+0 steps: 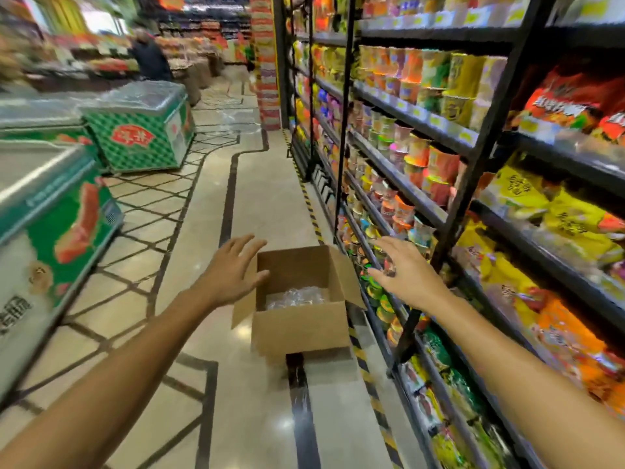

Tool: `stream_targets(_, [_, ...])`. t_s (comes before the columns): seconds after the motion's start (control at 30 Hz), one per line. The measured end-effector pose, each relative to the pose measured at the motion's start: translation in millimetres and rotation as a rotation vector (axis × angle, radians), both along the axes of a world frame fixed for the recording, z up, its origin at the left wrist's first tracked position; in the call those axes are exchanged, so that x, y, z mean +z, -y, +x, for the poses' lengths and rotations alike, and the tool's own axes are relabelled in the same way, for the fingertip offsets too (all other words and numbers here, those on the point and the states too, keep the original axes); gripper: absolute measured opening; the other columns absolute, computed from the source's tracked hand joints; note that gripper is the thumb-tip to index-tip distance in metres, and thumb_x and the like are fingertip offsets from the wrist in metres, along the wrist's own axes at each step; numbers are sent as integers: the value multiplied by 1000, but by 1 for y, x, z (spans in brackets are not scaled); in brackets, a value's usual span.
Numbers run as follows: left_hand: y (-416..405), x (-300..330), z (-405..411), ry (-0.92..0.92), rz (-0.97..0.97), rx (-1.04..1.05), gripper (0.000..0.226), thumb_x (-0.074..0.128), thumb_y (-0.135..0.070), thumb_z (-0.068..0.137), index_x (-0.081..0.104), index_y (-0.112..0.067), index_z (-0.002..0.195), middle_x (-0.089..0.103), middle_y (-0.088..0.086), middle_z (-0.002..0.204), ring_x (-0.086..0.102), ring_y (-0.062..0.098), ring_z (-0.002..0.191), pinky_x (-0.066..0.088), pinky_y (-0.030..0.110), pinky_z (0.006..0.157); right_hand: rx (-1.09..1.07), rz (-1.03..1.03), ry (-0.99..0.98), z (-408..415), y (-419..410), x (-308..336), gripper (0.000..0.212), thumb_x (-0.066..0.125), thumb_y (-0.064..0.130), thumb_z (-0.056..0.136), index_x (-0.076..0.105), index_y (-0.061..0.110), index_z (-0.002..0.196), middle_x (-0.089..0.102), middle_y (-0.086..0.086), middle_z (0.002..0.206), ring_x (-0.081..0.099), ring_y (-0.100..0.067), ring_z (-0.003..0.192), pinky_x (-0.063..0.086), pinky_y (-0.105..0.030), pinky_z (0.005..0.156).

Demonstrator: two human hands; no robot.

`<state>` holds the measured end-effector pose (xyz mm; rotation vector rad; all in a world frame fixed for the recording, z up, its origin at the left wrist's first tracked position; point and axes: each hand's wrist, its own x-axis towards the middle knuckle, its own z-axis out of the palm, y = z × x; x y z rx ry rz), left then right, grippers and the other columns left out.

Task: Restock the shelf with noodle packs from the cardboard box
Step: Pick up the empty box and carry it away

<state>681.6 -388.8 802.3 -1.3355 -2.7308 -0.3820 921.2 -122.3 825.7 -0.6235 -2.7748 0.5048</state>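
An open cardboard box (299, 328) stands on the floor beside the shelf, flaps up. Shiny clear plastic wrapping (297, 297) shows inside it; what lies under it cannot be made out. My left hand (233, 270) hovers at the box's left flap with fingers spread and empty. My right hand (407, 274) reaches out above the box's right side, fingers straight and empty, in front of the lower shelves. The black shelf (487, 143) on the right is packed with cup noodles (436, 170) and noodle packs (554, 218) in yellow and orange bags.
Green chest freezers (142, 126) line the left side of the aisle. A yellow-black hazard strip (309, 204) runs along the shelf base. A person (150, 57) stands far back on the left. A tiled floor aisle (257, 184) runs between freezers and shelf.
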Motion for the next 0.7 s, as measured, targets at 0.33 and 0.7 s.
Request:
stream_targets(0.33, [28, -64, -83, 113, -25, 39, 73, 53, -57, 94, 23, -31, 155, 21, 2, 163, 20, 28, 149, 24, 47, 120, -2, -103, 122, -105, 5, -78, 66, 58, 51, 95, 32, 31, 153, 33, 7, 159, 27, -21, 147, 30, -41, 115])
stream_targets(0.7, [-51, -151, -168, 248, -161, 18, 72, 45, -63, 92, 27, -30, 154, 24, 4, 162, 23, 29, 147, 25, 46, 118, -36, -177, 211, -185, -88, -159, 68, 60, 50, 94, 35, 25, 152, 37, 3, 156, 32, -26, 144, 34, -46, 115])
